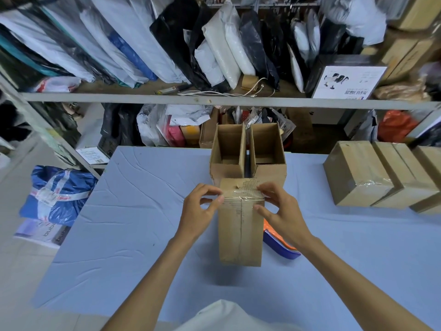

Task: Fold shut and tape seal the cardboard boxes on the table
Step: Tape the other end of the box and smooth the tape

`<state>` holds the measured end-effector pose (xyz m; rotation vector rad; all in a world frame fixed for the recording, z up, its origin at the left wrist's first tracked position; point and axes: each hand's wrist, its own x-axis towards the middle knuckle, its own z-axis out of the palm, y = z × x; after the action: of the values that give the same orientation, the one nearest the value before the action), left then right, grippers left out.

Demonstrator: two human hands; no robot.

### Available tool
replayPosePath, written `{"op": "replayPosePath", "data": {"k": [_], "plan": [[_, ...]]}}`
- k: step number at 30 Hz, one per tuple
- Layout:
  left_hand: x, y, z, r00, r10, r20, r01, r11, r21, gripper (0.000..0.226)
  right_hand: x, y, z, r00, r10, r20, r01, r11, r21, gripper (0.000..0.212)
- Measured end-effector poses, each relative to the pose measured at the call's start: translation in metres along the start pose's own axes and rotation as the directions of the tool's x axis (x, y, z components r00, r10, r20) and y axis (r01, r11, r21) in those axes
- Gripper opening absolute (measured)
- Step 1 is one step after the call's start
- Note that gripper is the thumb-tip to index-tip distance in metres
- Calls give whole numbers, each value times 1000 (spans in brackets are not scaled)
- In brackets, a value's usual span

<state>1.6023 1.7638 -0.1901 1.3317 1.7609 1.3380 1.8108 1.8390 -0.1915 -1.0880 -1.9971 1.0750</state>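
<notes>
- Location: the closed box (241,225) sits at the middle of the table (133,211), its long side running away from the person. Its far end is just in front of two open boxes (228,149).
- Clear tape (241,195) crosses the far end of the top panel, over the centre seam. The rest of the seam looks bare.
- Left hand (202,207): thumb and forefinger pinch the tape end at the box's left top edge.
- Right hand (280,212): fingers curl over the right top edge onto the tape, and the thumb lies on the top panel.
- Handling, as a judgement: the corrugated board should be stiff at edges and corners but yield along the flap seam. It is probably light, though the contents are unseen. Hold it by the side walls or corners, not mid-flap.
- The tape is thin and clingy and wrinkles easily. Keep it taut and smooth it outward from the seam.
- Sealed boxes (358,173) stand at the right.
</notes>
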Motion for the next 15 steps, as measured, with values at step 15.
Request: {"op": "replayPosePath", "data": {"k": [15], "plan": [[6, 13, 3, 997, -68, -29, 70, 995, 70, 8, 8, -9, -2, 993, 104, -63, -97, 990, 105, 14]]}}
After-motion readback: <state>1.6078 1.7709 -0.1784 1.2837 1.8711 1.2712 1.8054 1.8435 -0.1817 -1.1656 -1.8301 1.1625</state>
